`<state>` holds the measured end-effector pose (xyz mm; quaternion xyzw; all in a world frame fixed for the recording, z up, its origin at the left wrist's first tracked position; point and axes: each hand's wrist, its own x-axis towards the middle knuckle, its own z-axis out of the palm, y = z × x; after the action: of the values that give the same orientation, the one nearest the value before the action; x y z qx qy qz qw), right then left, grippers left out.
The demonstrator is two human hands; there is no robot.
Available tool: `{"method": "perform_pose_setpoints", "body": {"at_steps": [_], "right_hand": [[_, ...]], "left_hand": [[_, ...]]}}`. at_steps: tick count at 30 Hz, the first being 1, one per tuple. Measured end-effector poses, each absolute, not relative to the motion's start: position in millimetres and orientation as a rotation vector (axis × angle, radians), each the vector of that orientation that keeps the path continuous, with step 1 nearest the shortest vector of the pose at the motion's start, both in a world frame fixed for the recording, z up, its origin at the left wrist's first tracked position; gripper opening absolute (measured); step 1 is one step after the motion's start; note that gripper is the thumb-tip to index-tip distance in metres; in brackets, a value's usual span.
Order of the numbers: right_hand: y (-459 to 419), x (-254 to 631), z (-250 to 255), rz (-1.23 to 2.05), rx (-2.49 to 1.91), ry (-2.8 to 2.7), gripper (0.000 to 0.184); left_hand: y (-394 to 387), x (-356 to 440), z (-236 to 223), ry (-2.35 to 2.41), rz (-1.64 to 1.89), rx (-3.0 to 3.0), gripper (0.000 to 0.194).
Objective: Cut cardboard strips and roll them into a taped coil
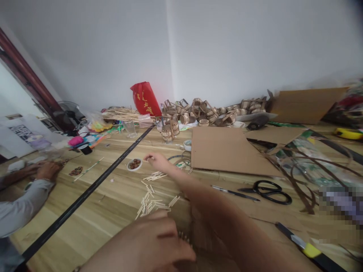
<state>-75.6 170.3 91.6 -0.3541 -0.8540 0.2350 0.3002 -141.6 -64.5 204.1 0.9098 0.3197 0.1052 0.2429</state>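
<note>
At the bottom of the head view, my left hand [159, 238] is closed around a small round piece ringed with light stick tips [184, 238]. Most of that piece is hidden by the fingers. My right hand [157, 160] reaches forward over the table, fingers pinched, beside a small white bowl [129, 167] of brown nut-like balls [135, 164]. Whatever its fingertips may hold is too small to make out. Short pale wooden sticks [147, 204] lie scattered between the two hands, with another small pile of sticks [155, 176] just below the right hand.
Cardboard [221, 151], black scissors [269, 190], a pen [235, 192], a yellow-black cutter [309, 247] and brown strips [300, 181] lie to the right. Small stick baskets [198, 111] are heaped near the wall by a red bag [145, 99]. Another person's hands [47, 170] work at left.
</note>
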Motion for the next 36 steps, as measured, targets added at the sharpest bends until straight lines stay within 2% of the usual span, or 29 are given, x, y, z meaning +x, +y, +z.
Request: {"method": "perform_pose_setpoints", "body": {"at_steps": [3,6,13,18,25,29,32,34,36], "right_hand": [[159.6,-33.9,118.8,0.749,-0.899,-1.993,0.024],[132.7,35.5,136.6,0.782,-0.87,-1.757,0.022],[0.0,169.6,124.3,0.798,-1.07,-1.543,0.027],[-84.1,200.0,103.4,0.861,-1.353,-1.501,0.042],[-131.6,202.7,80.5,0.987,-1.335,-1.372,0.046],[-138.7,197.5,64.2,1.146,-1.243,-1.178,0.04],[-140.5,193.1,55.0,1.275,-1.112,-1.009,0.036],[-141.7,190.6,51.5,1.378,-1.016,-0.926,0.033],[-143.7,188.1,50.0,1.484,-0.952,-0.882,0.031]], "left_hand": [[-57.0,-145.8,215.9,0.972,0.365,2.477,0.022],[-40.8,-147.7,217.2,1.088,0.589,2.494,0.023],[21.2,-108.8,202.9,1.235,0.928,2.465,0.024],[64.6,-74.4,179.5,1.29,0.928,2.485,0.026],[96.1,-50.9,168.1,1.287,0.913,2.593,0.029],[73.4,-48.1,173.8,1.363,1.033,2.634,0.043],[25.2,-38.6,163.8,1.315,1.363,2.658,0.04],[-14.9,-27.3,146.0,1.054,1.271,2.579,0.03],[-51.4,-14.5,123.0,0.793,0.947,2.469,0.034]]}}
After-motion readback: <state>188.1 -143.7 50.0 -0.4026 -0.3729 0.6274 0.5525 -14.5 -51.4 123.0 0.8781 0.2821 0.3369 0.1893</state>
